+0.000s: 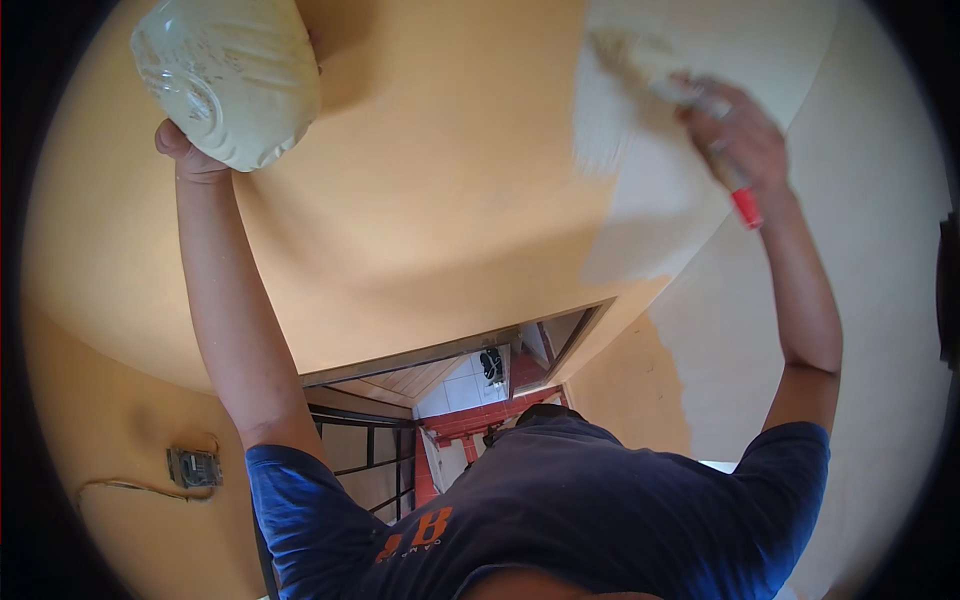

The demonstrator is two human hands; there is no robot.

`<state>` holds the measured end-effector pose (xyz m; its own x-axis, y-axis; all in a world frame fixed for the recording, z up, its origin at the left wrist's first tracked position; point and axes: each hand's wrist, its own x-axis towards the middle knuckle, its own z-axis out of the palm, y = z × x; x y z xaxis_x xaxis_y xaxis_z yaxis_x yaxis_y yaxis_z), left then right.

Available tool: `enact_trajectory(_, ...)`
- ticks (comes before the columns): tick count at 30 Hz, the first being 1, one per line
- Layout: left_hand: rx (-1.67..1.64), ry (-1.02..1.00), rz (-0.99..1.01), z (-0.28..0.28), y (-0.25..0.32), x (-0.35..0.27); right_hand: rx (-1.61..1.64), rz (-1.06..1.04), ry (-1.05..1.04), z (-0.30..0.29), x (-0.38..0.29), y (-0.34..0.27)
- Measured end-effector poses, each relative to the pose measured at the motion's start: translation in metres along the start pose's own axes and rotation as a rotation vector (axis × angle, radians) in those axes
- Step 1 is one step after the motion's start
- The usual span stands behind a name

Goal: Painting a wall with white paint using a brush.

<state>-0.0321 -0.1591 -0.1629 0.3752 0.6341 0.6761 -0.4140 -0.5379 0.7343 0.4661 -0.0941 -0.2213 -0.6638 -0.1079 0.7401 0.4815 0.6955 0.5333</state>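
Note:
At the upper left my left hand [193,154] is closed around a translucent plastic container [232,82], pale and smeared on the outside; its opening is out of view. Raised at the upper right, my right hand [739,135] grips a paintbrush [667,82] with a red handle end. The blurred bristles lie against or close to the wall, at the border between its yellow-orange surface [450,150] and the pale painted area [660,217]. Below the bristles, fresh-looking pale streaks overlap the yellow-orange.
Beneath the wall is a door frame [457,349], with a black metal gate [367,442] at its left. Red and white floor tiles [450,397] show far below. An electrical box [195,466] with loose cable sits on the left wall. A partly pale wall [750,360] adjoins at right.

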Motion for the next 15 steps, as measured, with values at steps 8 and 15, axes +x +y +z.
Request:
enact_trajectory(8,-0.012,0.024,0.024,-0.003,0.001,-0.014,0.435,-0.018,-0.478,0.041,-0.094,-0.096)
enact_trajectory(15,-0.049,0.022,-0.029,-0.028,0.008,-0.021,0.227,0.143,-0.073,0.002,0.0,0.002)
